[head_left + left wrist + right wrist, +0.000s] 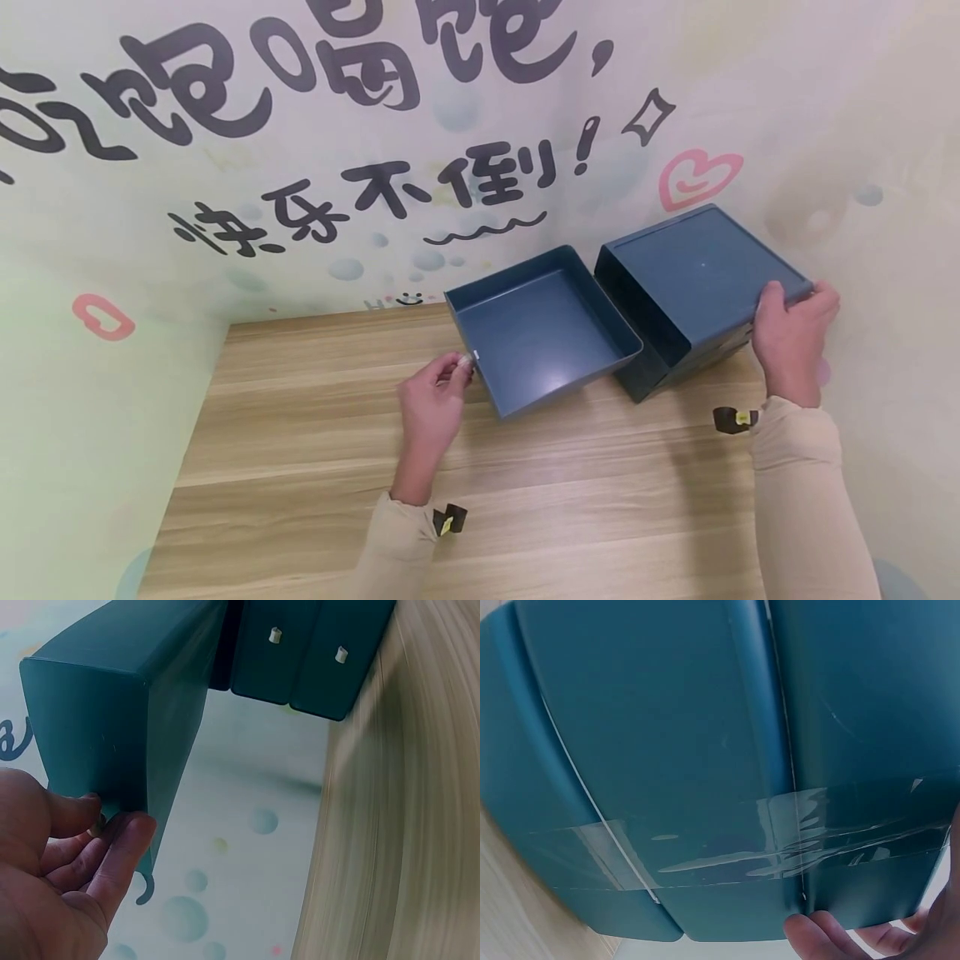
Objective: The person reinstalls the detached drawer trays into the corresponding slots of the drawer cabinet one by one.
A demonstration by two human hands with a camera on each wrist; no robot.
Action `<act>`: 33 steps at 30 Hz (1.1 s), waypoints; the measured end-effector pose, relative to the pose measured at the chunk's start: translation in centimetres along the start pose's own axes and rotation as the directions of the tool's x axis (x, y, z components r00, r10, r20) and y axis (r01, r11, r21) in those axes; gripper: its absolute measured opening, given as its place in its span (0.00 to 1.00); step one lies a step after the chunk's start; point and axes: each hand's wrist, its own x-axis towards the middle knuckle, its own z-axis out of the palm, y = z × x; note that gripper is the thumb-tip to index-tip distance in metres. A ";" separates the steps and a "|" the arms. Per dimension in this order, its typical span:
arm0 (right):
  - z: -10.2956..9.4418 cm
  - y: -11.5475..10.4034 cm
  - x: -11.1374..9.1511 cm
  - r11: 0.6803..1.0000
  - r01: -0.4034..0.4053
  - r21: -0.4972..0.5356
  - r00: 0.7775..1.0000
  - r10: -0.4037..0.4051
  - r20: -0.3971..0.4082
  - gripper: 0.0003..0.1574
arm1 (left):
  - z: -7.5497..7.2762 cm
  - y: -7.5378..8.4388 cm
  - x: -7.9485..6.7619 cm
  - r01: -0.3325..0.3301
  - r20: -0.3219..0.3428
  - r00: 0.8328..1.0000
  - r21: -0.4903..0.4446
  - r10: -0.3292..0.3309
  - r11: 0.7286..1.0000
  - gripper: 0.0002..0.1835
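Note:
A blue plastic drawer (543,333) hangs in front of the blue cabinet (705,267), its inside bare. My left hand (435,400) pinches the small pale knob on the drawer's front, thumb against fingers; in the left wrist view the fingers (124,844) mostly hide that knob. The drawer's back end is by the cabinet's top opening; whether they touch I cannot tell. My right hand (797,333) grips the cabinet's rear upper corner, thumb on top. In the right wrist view, clear tape (735,851) runs across the cabinet's panels, near the fingertips (810,937).
Two lower drawers (274,664) with small pale knobs sit within the cabinet. Beneath everything is a wood-grain table (315,467). A printed wall covering (300,275) with dark lettering stands behind, close to the cabinet. Black straps with yellow tags show by both wrists.

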 end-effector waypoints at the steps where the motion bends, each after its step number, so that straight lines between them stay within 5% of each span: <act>1: 0.0 0.0 0.0 1.000 -0.002 -0.001 1.000 0.002 0.000 0.44 | 0.2 0.1 0.0 -0.007 0.001 1.000 -0.004 0.007 1.000 0.05; 33: 0.0 0.1 0.0 1.000 0.012 0.006 1.000 -0.012 0.005 0.42 | 3.2 0.3 0.4 -0.053 0.034 0.998 0.056 0.051 0.997 0.07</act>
